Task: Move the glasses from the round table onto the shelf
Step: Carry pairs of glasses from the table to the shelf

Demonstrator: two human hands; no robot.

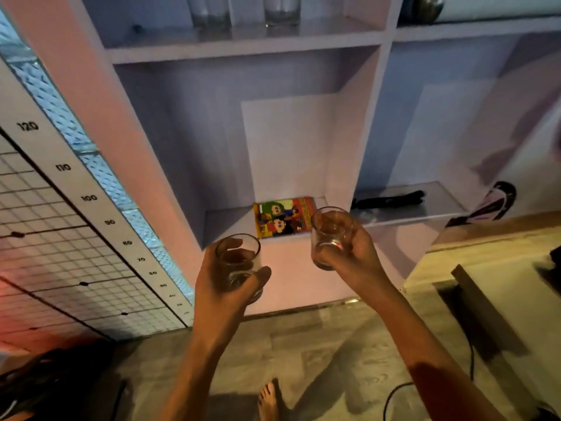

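**Two glasses held up before the shelf unit**

The person is standing in front of a pale shelf (243,50) with both arms raised. The left hand (224,278) is wrapping around a clear short glass (239,262), fingers curled round the far side and thumb pressing the near side, so the hand is clamped on it. The right hand (349,253) is gripping a second clear glass (329,235) in the same way, tilted slightly toward the left. Both glasses are being held in the air, apart from each other, in front of the lower compartment and not touching any shelf board.

On the upper shelf board two more clear tumblers are standing, one at the left (209,13) and one just right of it (282,10), only their lower parts showing. In the lower compartment a colourful cartoon booklet (283,215) is lying flat. In the compartment to the right a dark object (391,200) is lying on its board; what it is cannot be told. A bare foot (268,399) is showing on the floor (318,344) below.
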